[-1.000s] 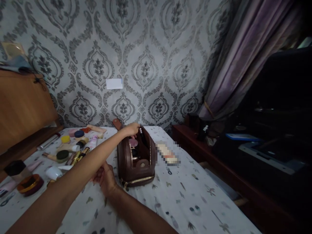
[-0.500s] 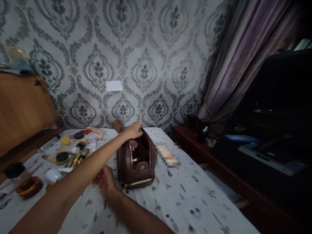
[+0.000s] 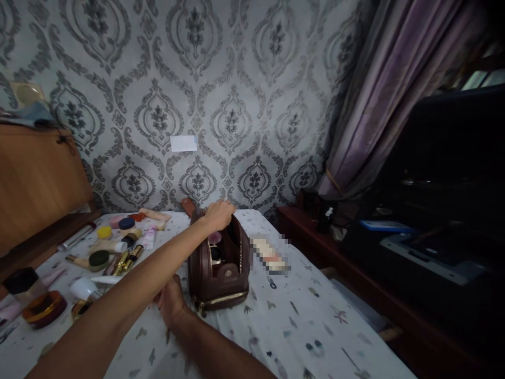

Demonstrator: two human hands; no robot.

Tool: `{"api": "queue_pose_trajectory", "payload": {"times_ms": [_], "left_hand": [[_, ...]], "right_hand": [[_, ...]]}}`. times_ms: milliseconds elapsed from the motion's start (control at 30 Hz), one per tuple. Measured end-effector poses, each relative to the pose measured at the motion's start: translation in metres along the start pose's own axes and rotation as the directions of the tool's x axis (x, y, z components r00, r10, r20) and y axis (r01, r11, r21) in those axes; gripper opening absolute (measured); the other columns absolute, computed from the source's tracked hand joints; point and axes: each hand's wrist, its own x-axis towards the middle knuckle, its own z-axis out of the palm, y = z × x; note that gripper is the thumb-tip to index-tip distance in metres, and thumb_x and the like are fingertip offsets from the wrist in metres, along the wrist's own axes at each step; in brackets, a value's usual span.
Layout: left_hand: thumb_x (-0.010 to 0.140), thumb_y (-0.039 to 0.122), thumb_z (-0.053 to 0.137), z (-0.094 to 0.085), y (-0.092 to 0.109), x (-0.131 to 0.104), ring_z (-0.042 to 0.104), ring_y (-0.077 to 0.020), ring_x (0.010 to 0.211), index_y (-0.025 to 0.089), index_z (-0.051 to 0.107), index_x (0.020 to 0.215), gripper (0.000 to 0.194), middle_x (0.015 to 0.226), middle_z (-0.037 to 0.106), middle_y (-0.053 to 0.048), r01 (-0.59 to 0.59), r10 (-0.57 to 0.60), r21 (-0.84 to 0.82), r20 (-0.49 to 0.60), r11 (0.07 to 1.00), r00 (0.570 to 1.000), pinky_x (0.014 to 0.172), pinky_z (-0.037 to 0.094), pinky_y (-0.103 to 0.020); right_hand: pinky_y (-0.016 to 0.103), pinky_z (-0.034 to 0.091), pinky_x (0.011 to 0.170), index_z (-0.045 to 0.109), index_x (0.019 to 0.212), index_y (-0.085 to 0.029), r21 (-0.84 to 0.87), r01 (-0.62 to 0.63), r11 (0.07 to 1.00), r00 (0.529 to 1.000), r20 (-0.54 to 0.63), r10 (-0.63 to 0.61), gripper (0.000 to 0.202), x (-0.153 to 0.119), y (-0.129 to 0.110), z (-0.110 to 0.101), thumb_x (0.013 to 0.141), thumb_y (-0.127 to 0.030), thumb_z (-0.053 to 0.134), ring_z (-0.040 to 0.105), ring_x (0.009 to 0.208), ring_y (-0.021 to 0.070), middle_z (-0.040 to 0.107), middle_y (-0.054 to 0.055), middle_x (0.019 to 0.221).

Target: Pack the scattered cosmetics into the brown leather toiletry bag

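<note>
A brown bag with gold zips stands upright, its top unzipped and gaping. Inside are a round pinkish item and a dark round item. My left hand reaches across to the bag's far rim and is closed on it, fingertips curled out of sight. Nearer to me, left of the bag, my right hand is partly covered by my left forearm; its fingers are mostly hidden, and nothing shows in it.
Several cosmetics, among them a blue-lidded jar, a dark green lid and an amber jar, lie on the patterned white cloth. A blurred-out flat item is right of the bag. Patterned wall behind.
My left hand has shifted slightly right along the bag's far rim, and its fingertips show less. My right hand has hardly moved. The view has tilted up a little.
</note>
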Motion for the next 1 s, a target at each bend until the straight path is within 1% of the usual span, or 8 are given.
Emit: {"api": "queue_pose_trajectory", "payload": {"times_ms": [133, 267, 367, 500, 600, 700, 800, 1000], "left_hand": [[0.089, 0.012, 0.047, 0.005, -0.001, 0.001, 0.065, -0.0283, 0.103, 0.019, 0.068, 0.105, 0.027, 0.113, 0.066, -0.014, 0.044, -0.045, -0.048, -0.015, 0.998, 0.999, 0.086, 0.051, -0.039], [0.085, 0.007, 0.051, 0.01, -0.006, 0.004, 0.064, -0.0271, 0.106, 0.019, 0.068, 0.102, 0.027, 0.109, 0.069, -0.013, 0.091, -0.093, -0.127, -0.014, 0.988, 0.996, 0.089, 0.049, -0.036], [0.082, 0.005, 0.054, 0.012, -0.011, 0.008, 0.065, -0.0247, 0.105, 0.019, 0.068, 0.1, 0.026, 0.104, 0.071, -0.01, 0.131, -0.135, -0.207, -0.005, 0.97, 0.991, 0.087, 0.05, -0.033], [0.08, 0.007, 0.062, 0.016, -0.02, 0.014, 0.068, -0.0195, 0.089, 0.015, 0.066, 0.101, 0.023, 0.095, 0.071, -0.007, 0.198, -0.199, -0.324, 0.031, 0.925, 0.98, 0.076, 0.054, -0.028], [0.084, 0.012, 0.064, 0.021, -0.026, 0.017, 0.066, -0.0139, 0.072, 0.012, 0.061, 0.11, 0.027, 0.094, 0.069, -0.006, 0.243, -0.236, -0.404, 0.068, 0.882, 0.969, 0.063, 0.055, -0.025], [0.088, 0.019, 0.065, 0.028, -0.03, 0.02, 0.064, -0.0106, 0.065, 0.012, 0.059, 0.111, 0.025, 0.095, 0.067, -0.005, 0.27, -0.253, -0.46, 0.1, 0.846, 0.962, 0.056, 0.055, -0.023], [0.091, 0.025, 0.063, 0.032, -0.032, 0.022, 0.064, -0.0114, 0.069, 0.013, 0.06, 0.111, 0.024, 0.095, 0.066, -0.004, 0.288, -0.26, -0.475, 0.126, 0.832, 0.957, 0.058, 0.056, -0.025], [0.093, 0.029, 0.061, 0.031, -0.029, 0.022, 0.066, -0.0168, 0.086, 0.014, 0.06, 0.115, 0.027, 0.107, 0.065, -0.006, 0.301, -0.275, -0.437, 0.125, 0.848, 0.953, 0.073, 0.058, -0.034]], "right_hand": [[0.023, 0.033, 0.039, 0.058, 0.065, -0.018, -0.001, 0.017, 1.0, 1.0, 0.0, -0.017, 0.028, -0.001, 0.0, 0.0, 0.062, -0.046, 0.056, 0.053, 0.044, 0.0155, 0.056, 0.002, 0.047], [0.022, 0.031, 0.038, 0.056, 0.061, -0.019, -0.002, 0.025, 1.0, 1.0, 0.011, -0.025, 0.028, -0.002, -0.002, 0.001, 0.063, -0.047, 0.058, 0.053, 0.044, 0.0149, 0.057, 0.002, 0.049], [0.022, 0.033, 0.039, 0.054, 0.06, -0.019, -0.002, 0.013, 1.0, 1.0, 0.015, -0.013, 0.032, -0.002, -0.002, 0.001, 0.065, -0.05, 0.059, 0.053, 0.043, 0.0142, 0.055, 0.001, 0.048], [0.023, 0.032, 0.038, 0.053, 0.059, -0.019, -0.003, -0.019, 1.0, 0.999, 0.033, 0.019, 0.039, -0.002, -0.005, 0.001, 0.071, -0.056, 0.057, 0.048, 0.039, 0.0123, 0.053, -0.001, 0.047], [0.023, 0.033, 0.04, 0.055, 0.062, -0.018, 0.004, -0.014, 1.0, 0.998, 0.054, 0.013, 0.042, -0.005, -0.007, 0.001, 0.076, -0.057, 0.055, 0.047, 0.037, 0.0114, 0.053, -0.001, 0.048], [0.024, 0.033, 0.04, 0.055, 0.061, -0.018, 0.002, -0.008, 1.0, 0.999, 0.052, 0.008, 0.043, -0.006, -0.009, 0.002, 0.079, -0.057, 0.053, 0.048, 0.037, 0.012, 0.054, -0.001, 0.048], [0.023, 0.032, 0.04, 0.055, 0.059, -0.018, 0.0, -0.005, 1.0, 0.999, 0.047, 0.005, 0.044, -0.007, -0.009, 0.002, 0.078, -0.057, 0.053, 0.048, 0.037, 0.0116, 0.056, 0.0, 0.051], [0.022, 0.031, 0.039, 0.056, 0.06, -0.017, -0.012, -0.023, 1.0, 0.999, 0.042, 0.023, 0.042, -0.008, -0.01, 0.003, 0.074, -0.057, 0.056, 0.047, 0.037, 0.0108, 0.056, 0.0, 0.05]]}}
